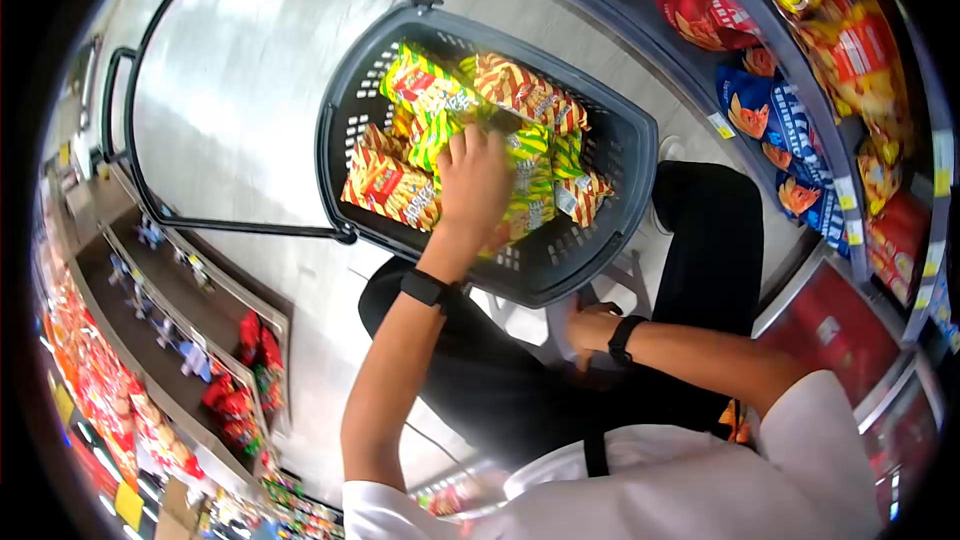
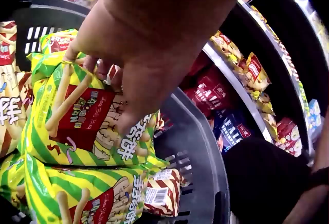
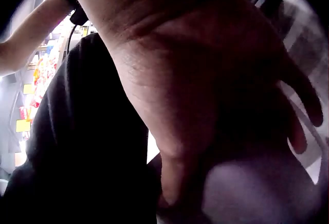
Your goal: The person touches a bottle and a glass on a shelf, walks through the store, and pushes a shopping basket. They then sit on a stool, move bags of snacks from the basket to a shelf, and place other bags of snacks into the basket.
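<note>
My left hand (image 1: 475,180) is inside the dark grey basket (image 1: 640,145), over the yellow-green striped snack bags (image 1: 530,175). In the left wrist view, the left hand (image 2: 139,54) grips the upper edge of one striped bag (image 2: 77,116), thumb on its printed front and fingers bent behind the edge. Another striped bag (image 2: 82,193) lies against it. Red-and-cream striped bags (image 1: 385,190) lie at the basket's sides. My right hand (image 1: 590,328) rests low between the legs at a grey stool (image 1: 625,285); in the right wrist view the hand (image 3: 205,85) is dark, its fingers spread, holding nothing visible.
The basket's black handle (image 1: 135,130) extends left over the pale floor (image 1: 230,90). Shelves with red and blue snack bags (image 1: 775,130) stand at the right. A brown shelf unit (image 1: 170,285) with small items and red packets is at the lower left.
</note>
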Tool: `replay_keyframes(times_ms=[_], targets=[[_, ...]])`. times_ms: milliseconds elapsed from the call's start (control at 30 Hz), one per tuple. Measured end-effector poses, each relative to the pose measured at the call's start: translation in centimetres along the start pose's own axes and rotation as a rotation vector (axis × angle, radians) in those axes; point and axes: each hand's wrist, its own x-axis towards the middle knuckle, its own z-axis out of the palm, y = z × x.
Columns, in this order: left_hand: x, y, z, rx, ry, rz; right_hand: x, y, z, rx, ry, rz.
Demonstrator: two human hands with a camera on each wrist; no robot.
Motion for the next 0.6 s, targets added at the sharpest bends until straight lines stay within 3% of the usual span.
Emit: replay_keyframes(times_ms=[33, 67, 100, 167, 200, 233, 300, 333, 367, 400, 433, 500, 533, 600], targets=[[0.1, 0.0, 0.6, -0.027, 0.039, -0.008, 1.7, -0.1, 0.3, -0.062, -0.052, -0.098], [-0.2, 0.1, 0.7, 0.016, 0.102, 0.057, -6.1, -3.4, -4.5, -0.049, -0.004, 0.11], [-0.3, 0.2, 0.7, 0.023, 0.127, 0.068, -5.6, -3.2, -4.2, -0.053, 0.02, 0.124], [-1.3, 0.1, 0.5, -0.019, 0.018, 0.081, -5.1, -2.7, -2.8, -0.063, 0.096, 0.035], [-2.7, 0.2, -0.2, -0.055, 0.114, 0.069, -4.4, -2.2, -2.8, -0.073, 0.076, -0.053], [-3.8, 0.1, -1.3, -0.131, 0.188, 0.08, -3.4, -2.7, -3.0, -0.122, 0.012, -0.02], [-6.5, -0.3, -4.3, -0.324, 0.325, 0.074, -6.4, -3.5, -2.7, -0.056, 0.266, -0.014], [-7.8, -0.3, -6.3, -0.435, 0.223, -0.043, -6.2, -3.6, -2.6, -0.076, 0.248, -0.005], [-8.7, -1.0, -6.8, -0.564, 0.281, -0.084, -5.7, -3.6, -2.2, -0.078, 0.239, 0.031], [-9.7, -1.5, -6.7, -0.562, 0.464, -0.067, -6.4, -3.9, -1.5, -0.116, 0.444, -0.003], [-10.2, -2.3, -7.2, -0.783, 0.471, -0.035, -4.3, -2.5, -0.3, -0.235, 0.565, -0.066], [-11.1, -3.0, -8.1, -1.084, 0.455, 0.005, -4.6, -2.9, -1.4, -0.157, 0.546, -0.006], [-11.6, -2.7, -8.2, -1.183, 0.415, -0.115, -4.9, -3.0, -1.6, -0.129, 0.536, 0.013], [-12.4, -3.0, -7.3, -1.353, 0.355, -0.165, -5.3, -3.3, -1.5, -0.112, 0.537, 0.026]])
